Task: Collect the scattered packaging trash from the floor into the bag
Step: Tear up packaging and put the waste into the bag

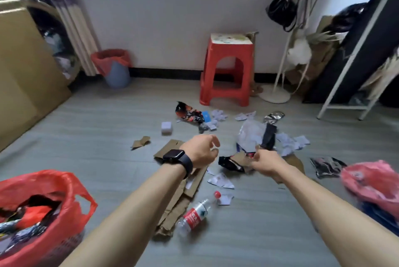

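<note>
Red plastic bag [71, 186] partly filled; much floor trash left; left hand [200, 152] empty, half-curled; right hand [265, 164] clenched on torn brown cardboard scrap [241, 157].

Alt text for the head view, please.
Both bare arms reach over floor litter; the right hand pinches a torn brown-and-black wrapper, the left hand hovers empty. A part-filled red bag sits at lower left.
</note>
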Demonstrator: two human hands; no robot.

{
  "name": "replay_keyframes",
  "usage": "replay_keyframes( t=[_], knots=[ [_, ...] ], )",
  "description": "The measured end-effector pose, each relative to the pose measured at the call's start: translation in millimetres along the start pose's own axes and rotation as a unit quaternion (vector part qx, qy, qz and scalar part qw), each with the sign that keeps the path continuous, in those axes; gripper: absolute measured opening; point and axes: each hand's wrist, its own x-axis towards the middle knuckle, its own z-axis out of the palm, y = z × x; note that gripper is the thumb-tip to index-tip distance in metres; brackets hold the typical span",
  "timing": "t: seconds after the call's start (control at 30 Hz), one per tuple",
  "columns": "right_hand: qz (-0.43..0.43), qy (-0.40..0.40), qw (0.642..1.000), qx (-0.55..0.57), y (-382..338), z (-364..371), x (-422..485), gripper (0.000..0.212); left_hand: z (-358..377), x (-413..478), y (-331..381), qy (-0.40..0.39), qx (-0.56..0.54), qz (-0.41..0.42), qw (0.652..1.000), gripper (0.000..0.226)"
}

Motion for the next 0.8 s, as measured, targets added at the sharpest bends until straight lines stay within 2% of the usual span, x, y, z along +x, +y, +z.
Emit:
replay_keyframes(
  t=[0.1, 0.23, 0.37, 0.5, 0.63, 0.8],
  knots=[
    [0.068, 0.011, 0.998, 0.017, 69, -6, -6, 0.020, 27, 28, 48, -0.044, 0.076, 0.025, 0.996, 0.029],
    [0.086, -0.016, 0.996, 0.010, 104, 8, 10, 0.033, 78, 48, 46, -0.102, 0.117, -0.007, 0.988, 0.030],
    [0.069, -0.047, 0.996, 0.006, 92, 29, 38, 0.039, 131, 64, 18, -0.172, 0.139, -0.043, 0.974, 0.034],
    [0.039, -0.093, 0.994, 0.050, 78, 67, 83, 0.052, 176, 95, -6, -0.203, 0.142, -0.067, 0.966, 0.036],
    [0.027, -0.126, 0.986, 0.103, 72, 121, 137, 0.049, 238, 121, -32, -0.223, 0.147, -0.070, 0.961, 0.044],
    [0.029, -0.116, 0.981, 0.151, 63, 193, 202, 0.050, 305, 141, -72, -0.237, 0.142, -0.076, 0.958, 0.056]
  ],
)
